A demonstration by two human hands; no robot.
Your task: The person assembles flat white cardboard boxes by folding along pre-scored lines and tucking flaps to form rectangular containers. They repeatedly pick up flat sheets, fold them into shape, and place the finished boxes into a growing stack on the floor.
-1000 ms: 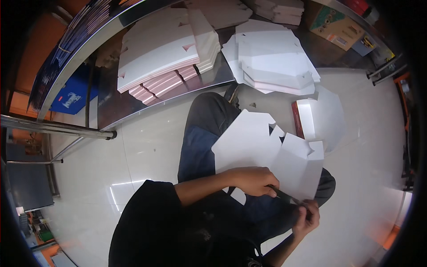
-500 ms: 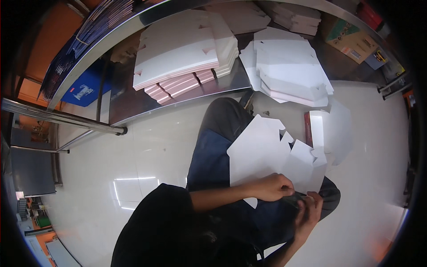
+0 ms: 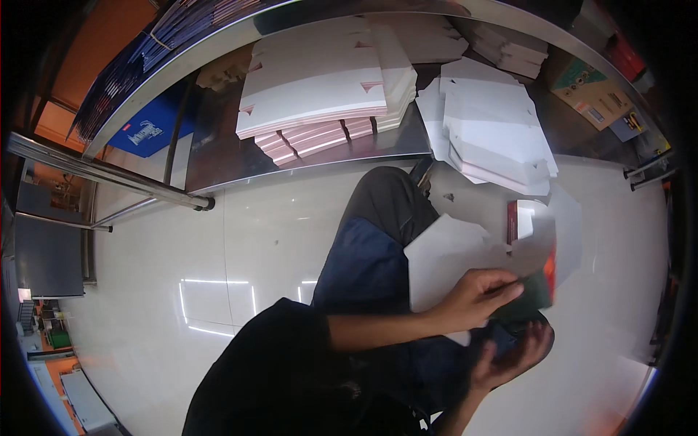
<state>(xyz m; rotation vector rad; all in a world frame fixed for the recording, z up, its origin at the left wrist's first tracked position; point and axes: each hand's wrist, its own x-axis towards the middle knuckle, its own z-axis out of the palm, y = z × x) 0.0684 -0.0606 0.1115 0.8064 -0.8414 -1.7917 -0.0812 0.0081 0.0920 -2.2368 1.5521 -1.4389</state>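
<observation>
A white die-cut cardboard box blank [image 3: 451, 254] rests over my lap on dark trousers. My left hand [image 3: 476, 294] is closed in a pinch on its near right part. There a turned-up flap shows a dark green and orange-red printed side. Just below that flap is my right hand [image 3: 509, 356], its fingers apart and blurred by motion, with nothing seen in it. The blank's right side is also smeared.
Past my knee, a loose stack of white blanks [image 3: 491, 120] overhangs the metal shelf's edge. Left of it sits a taller pile of blanks [image 3: 313, 73]. A small dark red and white box [image 3: 521, 220] is on the floor. Steel shelf legs [image 3: 109, 174] stand at left.
My left hand has moved right and up, turning the blank's right part so its coloured side shows. My right hand has dropped away from the edge, fingers spreading. The view has shifted slightly.
</observation>
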